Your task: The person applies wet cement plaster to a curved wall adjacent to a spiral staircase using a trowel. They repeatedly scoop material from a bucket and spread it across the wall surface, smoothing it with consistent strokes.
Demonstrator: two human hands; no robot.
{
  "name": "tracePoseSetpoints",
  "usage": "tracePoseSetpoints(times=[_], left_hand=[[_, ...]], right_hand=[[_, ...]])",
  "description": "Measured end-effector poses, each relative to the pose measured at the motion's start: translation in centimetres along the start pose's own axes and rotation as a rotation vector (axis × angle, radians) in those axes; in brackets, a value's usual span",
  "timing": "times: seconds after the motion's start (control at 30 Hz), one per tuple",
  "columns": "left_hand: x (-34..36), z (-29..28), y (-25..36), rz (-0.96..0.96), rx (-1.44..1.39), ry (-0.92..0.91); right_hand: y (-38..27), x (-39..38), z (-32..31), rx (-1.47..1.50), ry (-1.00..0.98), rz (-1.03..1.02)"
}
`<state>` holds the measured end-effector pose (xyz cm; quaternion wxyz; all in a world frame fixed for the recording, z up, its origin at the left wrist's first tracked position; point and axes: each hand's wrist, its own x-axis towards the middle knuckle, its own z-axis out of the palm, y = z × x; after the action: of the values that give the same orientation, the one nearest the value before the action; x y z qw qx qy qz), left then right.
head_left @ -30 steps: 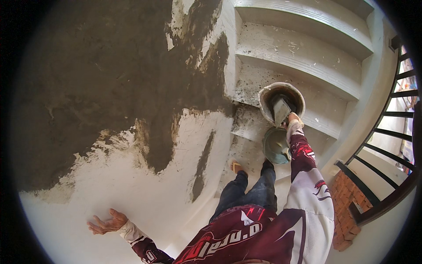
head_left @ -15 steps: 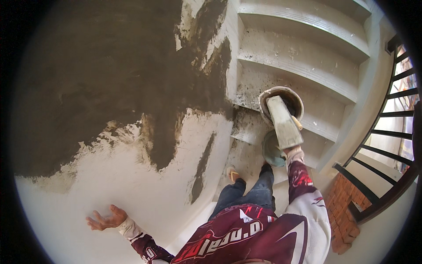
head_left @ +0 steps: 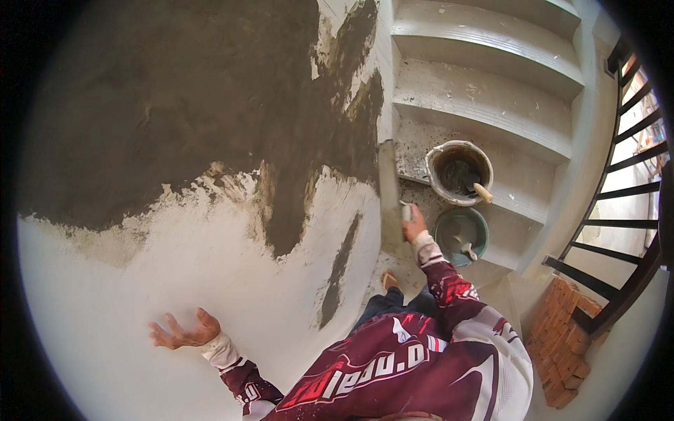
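My right hand (head_left: 415,223) is wrapped round the grip of a long plastering trowel (head_left: 390,200). The trowel stands nearly edge-on beside the wall; whether its blade touches the wall I cannot tell. To the left my left hand (head_left: 186,330) is empty with its fingers spread, in front of the white part of the wall (head_left: 196,266). Dark grey wet-looking plaster (head_left: 168,112) covers the upper wall with a ragged lower edge. Right of the trowel, a white-rimmed bucket (head_left: 430,172) holds grey mix and a tool with a light handle (head_left: 483,193).
A greenish bucket (head_left: 440,242) with water and a light-handled tool (head_left: 469,250) stands just below the first bucket. Stairs (head_left: 484,88) with plaster crumbs rise at the upper right. A dark railing (head_left: 618,223) and stacked bricks (head_left: 562,344) lie along the right.
My right hand has swung the trowel left, from over the bucket to beside the wall, turning it edge-on. My left hand stays spread. The view has shifted slightly.
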<state>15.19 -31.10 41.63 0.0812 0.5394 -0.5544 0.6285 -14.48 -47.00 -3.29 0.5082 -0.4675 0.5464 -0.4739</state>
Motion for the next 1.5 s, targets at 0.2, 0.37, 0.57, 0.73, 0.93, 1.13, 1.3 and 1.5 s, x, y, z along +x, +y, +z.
tracePoseSetpoints(times=[0.2, 0.37, 0.57, 0.73, 0.93, 1.13, 1.3, 1.5], left_hand=[[-0.3, -2.2, 0.9, -0.065, -0.186, -0.002], [-3.5, -3.3, -0.6, -0.143, -0.105, 0.036], [-5.1, -1.6, -1.3, -0.127, 0.028, 0.057], [-5.2, -1.3, -1.4, -0.116, -0.012, 0.053], [-4.9, -1.3, -1.2, -0.101, 0.007, 0.050], [-5.3, -1.3, -1.5, -0.129, -0.014, 0.047], [-4.2, -0.9, -1.0, -0.107, 0.039, 0.083], [-5.1, -1.0, -1.3, -0.126, 0.032, 0.040]], right_hand=[[-3.3, 0.8, 7.1, 0.484, -0.019, 0.405], [-2.0, 1.3, 11.7, 0.346, 0.134, 0.289], [-4.3, 2.0, 14.8, 0.281, 0.204, 0.273], [-6.2, 1.9, 16.4, 0.067, 0.219, 0.176], [-6.0, -5.9, 14.1, -0.076, -0.045, 0.248], [-5.1, -0.8, 10.3, -0.072, 0.277, 0.004], [-7.2, 5.4, 9.0, -0.132, 0.123, 0.110], [-8.1, -0.1, 9.8, -0.243, -0.073, 0.187]])
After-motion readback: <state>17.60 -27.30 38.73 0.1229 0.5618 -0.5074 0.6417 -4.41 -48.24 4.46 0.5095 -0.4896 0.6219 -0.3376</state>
